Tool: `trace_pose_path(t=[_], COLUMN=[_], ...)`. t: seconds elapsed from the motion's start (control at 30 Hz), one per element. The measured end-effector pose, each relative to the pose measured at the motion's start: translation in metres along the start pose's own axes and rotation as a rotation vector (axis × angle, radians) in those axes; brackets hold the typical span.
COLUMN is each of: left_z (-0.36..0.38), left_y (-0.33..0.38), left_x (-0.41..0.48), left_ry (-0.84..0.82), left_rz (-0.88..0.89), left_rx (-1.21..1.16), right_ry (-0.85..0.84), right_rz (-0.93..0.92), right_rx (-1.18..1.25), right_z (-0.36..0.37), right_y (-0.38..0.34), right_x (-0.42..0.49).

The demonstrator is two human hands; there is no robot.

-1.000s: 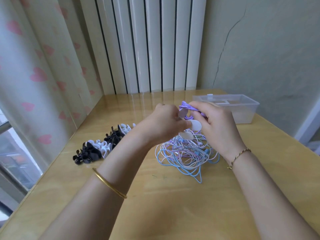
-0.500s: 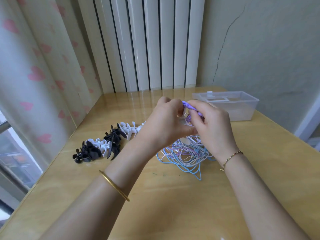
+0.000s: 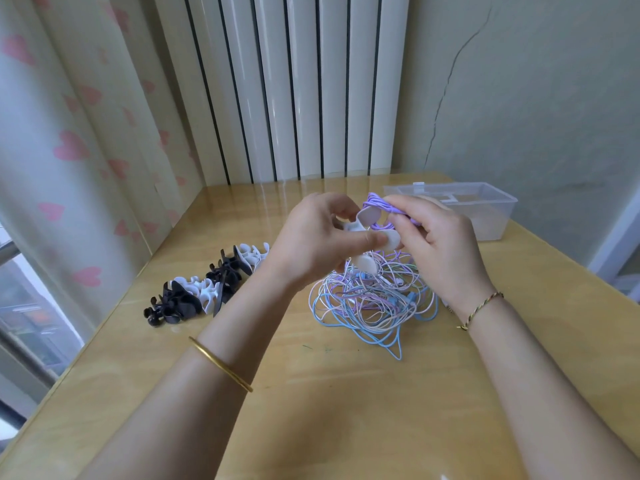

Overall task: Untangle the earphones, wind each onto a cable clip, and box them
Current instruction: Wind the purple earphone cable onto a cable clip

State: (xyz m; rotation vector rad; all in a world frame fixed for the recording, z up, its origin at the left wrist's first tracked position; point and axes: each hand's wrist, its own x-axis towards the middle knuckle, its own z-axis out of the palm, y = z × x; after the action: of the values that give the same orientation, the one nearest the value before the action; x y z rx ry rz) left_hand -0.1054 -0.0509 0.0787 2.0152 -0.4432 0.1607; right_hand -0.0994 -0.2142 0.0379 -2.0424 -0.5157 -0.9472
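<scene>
Gripping a white cable clip (image 3: 371, 215) between curled fingers and a thumb pressed across its front, the left hand (image 3: 311, 237) is raised above the wooden table (image 3: 311, 410) in the head view. The right hand (image 3: 436, 237) meets it from the other side. Its fingers are bent around a bundle of purple earphone cable (image 3: 378, 202), which lies against the top of the clip; how many turns sit on the clip cannot be told. Directly below both hands, a loose tangle of earphones (image 3: 374, 306) in blue, pink, white and pale green lies on the tabletop, with one blue loop trailing toward the near edge. To the left of the tangle, a row of spare clips (image 3: 207, 285), black and white mixed, runs diagonally along the table. A clear plastic box (image 3: 491, 216) stands at the far right corner, behind the right hand, with its lid off. A gold bangle (image 3: 221, 365) circles the left wrist and a braided bracelet (image 3: 481, 310) the right. A curtain with pink hearts (image 3: 69, 150) hangs at the left, white ribbed panels (image 3: 294, 88) stand behind the table, and a cracked wall (image 3: 519, 98) is at the right.
</scene>
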Motion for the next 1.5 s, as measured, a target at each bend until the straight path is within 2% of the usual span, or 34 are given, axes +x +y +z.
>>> trace_pose_path(t=[0.23, 0.47, 0.6, 0.7, 0.87, 0.97, 1.07, 1.17, 1.27, 1.5], left_z=[-0.005, -0.003, -0.002, -0.003, 0.002, -0.002, 0.003, 0.016, 0.019, 0.006], left_y=[0.003, 0.002, 0.0, 0.0, 0.003, 0.0, 0.0, 0.002, 0.004, 0.005], left_x=[0.0, 0.0, 0.003, 0.007, 0.007, 0.004, -0.002, -0.009, -0.009, -0.004], left_ry=[0.014, 0.066, 0.15, 0.173, 0.234, 0.304, 0.353, 0.257, 0.114, 0.044], left_rz=[-0.015, -0.017, -0.065, -0.102, -0.103, -0.073, 0.066, 0.151, 0.085, -0.036], left_rx=[-0.028, -0.034, -0.127, -0.157, -0.158, -0.139, 0.014, 0.129, 0.1, -0.041], right_ry=[-0.063, -0.146, -0.14, -0.071, 0.111, 0.114, 0.099, 0.081, 0.055, -0.066], right_rz=[0.033, -0.064, -0.14, -0.156, 0.006, 0.133, 0.229, 0.257, 0.188, 0.019], right_rx=[0.032, -0.065, -0.191, -0.216, -0.272, -0.351, -0.401, -0.398, -0.242, -0.046], right_z=[-0.005, -0.011, -0.012, -0.007, 0.005, 0.001, 0.001, 0.006, 0.006, -0.006], right_y=[-0.005, -0.008, -0.006, -0.01, -0.013, -0.008, -0.005, -0.01, -0.017, -0.009], right_x=[0.004, 0.01, 0.011, 0.008, 0.007, 0.01, 0.013, 0.017, 0.015, 0.013])
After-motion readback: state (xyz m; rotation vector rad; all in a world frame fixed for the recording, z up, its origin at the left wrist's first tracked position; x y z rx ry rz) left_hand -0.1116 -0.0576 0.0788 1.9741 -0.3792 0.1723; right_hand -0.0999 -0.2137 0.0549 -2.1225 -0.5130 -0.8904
